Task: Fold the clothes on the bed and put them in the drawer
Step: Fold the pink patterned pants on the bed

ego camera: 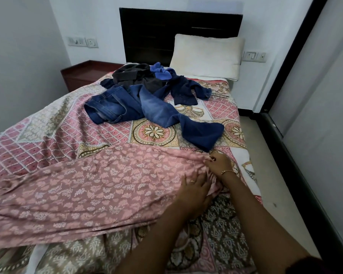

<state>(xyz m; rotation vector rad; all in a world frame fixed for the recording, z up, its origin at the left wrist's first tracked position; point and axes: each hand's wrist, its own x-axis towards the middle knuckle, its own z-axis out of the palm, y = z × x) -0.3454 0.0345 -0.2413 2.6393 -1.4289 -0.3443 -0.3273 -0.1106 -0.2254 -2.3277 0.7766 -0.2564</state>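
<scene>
Both hands down at one end of the pink floral garment (99, 186), spread lengthwise across the near part of the bed (24, 139). Right hand (218, 163) pinching a bunched edge of the cloth between curled fingertips; left hand (196, 186) flat, fingers fairly straight and splayed, pressing the fabric just beside it. Forearms crossing low over the bed cover.

Risk from here, as a judgement: thin, slippery-looking cloth, so a tug at the pinched end could drag the whole length askew and ruin the line of the fold. Far end trails off toward the left edge of the bed and might slide off. Creases already running along the length could get pressed into the fold if not smoothed out first.

Look of the garment: dusty pink, pale leaf-and-flower print, long, lightly rumpled, gathered into pleats under the hands.

Further up the bed, well apart from the hands: blue jeans (127, 107), a dark navy top (186, 89), a black garment (139, 76), something bright blue (160, 72), all unfolded in a heap. White pillow (206, 54) against the headboard.
</scene>
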